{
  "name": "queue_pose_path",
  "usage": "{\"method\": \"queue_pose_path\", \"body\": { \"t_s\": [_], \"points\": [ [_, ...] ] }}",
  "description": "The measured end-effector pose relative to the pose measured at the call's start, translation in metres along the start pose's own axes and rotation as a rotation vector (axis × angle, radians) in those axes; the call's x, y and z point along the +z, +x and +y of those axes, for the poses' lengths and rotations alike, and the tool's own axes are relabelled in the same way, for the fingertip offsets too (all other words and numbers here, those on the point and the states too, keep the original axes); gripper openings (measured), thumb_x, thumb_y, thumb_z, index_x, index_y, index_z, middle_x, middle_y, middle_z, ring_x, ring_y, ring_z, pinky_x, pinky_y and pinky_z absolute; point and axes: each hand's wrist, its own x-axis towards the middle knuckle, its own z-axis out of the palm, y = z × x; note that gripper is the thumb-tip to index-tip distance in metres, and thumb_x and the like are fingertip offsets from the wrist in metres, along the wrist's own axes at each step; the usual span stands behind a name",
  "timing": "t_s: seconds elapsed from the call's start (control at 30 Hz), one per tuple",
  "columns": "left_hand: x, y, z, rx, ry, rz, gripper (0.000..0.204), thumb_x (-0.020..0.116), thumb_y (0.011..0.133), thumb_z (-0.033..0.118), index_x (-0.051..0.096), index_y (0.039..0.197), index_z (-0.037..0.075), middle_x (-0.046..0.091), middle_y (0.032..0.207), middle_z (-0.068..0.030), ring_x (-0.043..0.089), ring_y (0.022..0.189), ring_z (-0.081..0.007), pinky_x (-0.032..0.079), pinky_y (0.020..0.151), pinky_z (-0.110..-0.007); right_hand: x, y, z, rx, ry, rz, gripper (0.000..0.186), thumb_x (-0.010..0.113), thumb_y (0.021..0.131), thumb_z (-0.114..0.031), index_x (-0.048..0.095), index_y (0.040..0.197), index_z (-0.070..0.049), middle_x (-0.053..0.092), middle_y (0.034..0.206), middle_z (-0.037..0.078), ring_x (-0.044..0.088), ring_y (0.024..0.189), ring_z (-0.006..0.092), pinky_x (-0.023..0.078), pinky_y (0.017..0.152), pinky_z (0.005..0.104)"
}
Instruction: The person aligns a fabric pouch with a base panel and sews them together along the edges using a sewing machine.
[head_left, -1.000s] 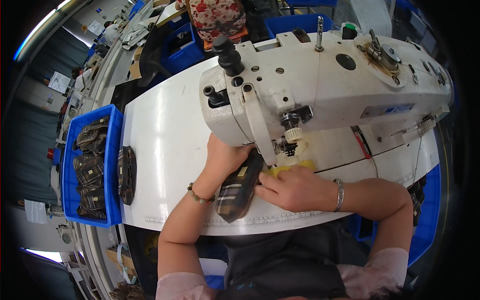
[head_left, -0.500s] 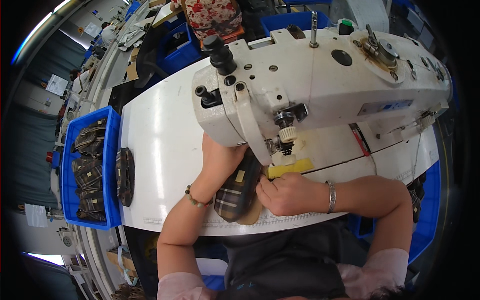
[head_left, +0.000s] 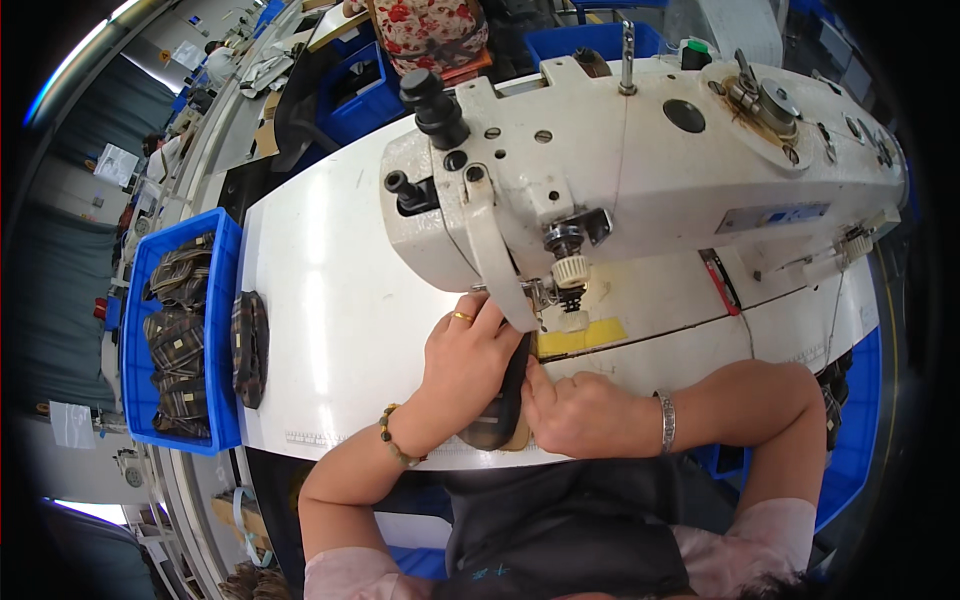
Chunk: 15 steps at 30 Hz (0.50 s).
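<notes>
Feeding a workpiece at a white industrial sewing machine point(head_left: 640, 170) on a white desk point(head_left: 330, 320). The dark plaid fabric piece with a tan underside point(head_left: 505, 405) lies at the near edge of the desk, just in front of the needle area point(head_left: 572, 300), pinched between both hands. The left hand point(head_left: 470, 355), wearing a gold ring and a beaded bracelet, has its grip closed on the piece's left side; the right hand point(head_left: 575, 410), with a silver bangle at the wrist, presses its right side, fingers curled on it. For a clean seam, the piece is best kept flat against the yellow guide strip point(head_left: 580, 337), with fingertips clear of the needle and both hands steering evenly.

Counts: one machine; one piece in hand; one similar plaid piece point(head_left: 249, 348) on the desk at left; one blue plastic bin point(head_left: 135, 330), touching the desk's left edge, holding a stack of like pieces, too overlapped to count.
</notes>
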Motion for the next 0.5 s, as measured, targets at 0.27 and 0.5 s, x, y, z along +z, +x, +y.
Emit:
{"method": "queue_pose_path", "body": {
  "t_s": [0.27, 0.5],
  "points": [
    [0.002, 0.005, 0.001, -0.056, -0.022, 0.001, 0.036, 0.066, 0.073, 0.009, 0.074, 0.108, 0.01, 0.06, 0.097, -0.0028, 0.06, 0.084, -0.0254, 0.053, 0.063, -0.035, 0.001, 0.0, -0.001, 0.051, 0.005, -0.008, 0.033, 0.059, 0.078, -0.017, 0.071, 0.097, 0.006, 0.071, 0.1, 0.031, 0.057, 0.048, 0.011, 0.043, 0.041, 0.0247],
    [-0.05, -0.001, -0.007, -0.011, -0.314, -0.336, 0.059, 0.076, 0.074, 0.017, 0.062, 0.127, -0.001, 0.06, 0.133, -0.0166, 0.061, 0.115, -0.038, 0.055, 0.09, -0.04, 0.002, -0.002, 0.003, 0.049, 0.082, -0.027, 0.031, 0.058, 0.081, -0.018, 0.069, 0.094, 0.008, 0.067, 0.102, 0.039, 0.063, 0.051, 0.0153, 0.049, 0.043, 0.0258]
  ]
}}
